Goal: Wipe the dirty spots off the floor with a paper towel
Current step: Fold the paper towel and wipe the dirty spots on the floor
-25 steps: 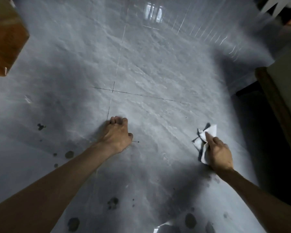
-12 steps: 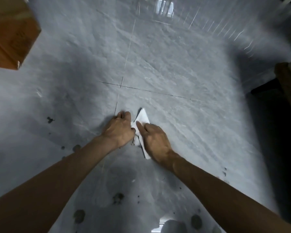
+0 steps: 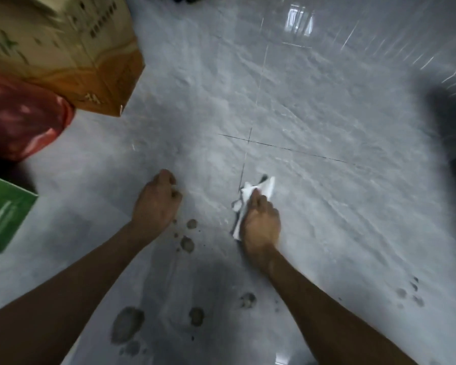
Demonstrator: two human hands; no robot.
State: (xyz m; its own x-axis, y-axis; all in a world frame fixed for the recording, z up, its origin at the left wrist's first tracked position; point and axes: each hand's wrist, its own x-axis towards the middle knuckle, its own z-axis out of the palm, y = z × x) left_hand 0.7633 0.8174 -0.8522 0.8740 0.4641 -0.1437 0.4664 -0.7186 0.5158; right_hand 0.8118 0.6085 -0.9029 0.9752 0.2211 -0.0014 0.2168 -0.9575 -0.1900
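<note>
Paper towel — white, crumpled, smudged.

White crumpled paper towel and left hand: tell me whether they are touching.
Apart. The head view shows bare grey floor between the left hand and the white crumpled paper towel, held by the right hand.

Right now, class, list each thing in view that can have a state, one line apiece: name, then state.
paper towel: crumpled, dark-stained, pressed to the floor
right hand: gripping the paper towel
left hand: fisted, empty, knuckles on the floor
dirty spots: unwiped, between the forearms
</note>
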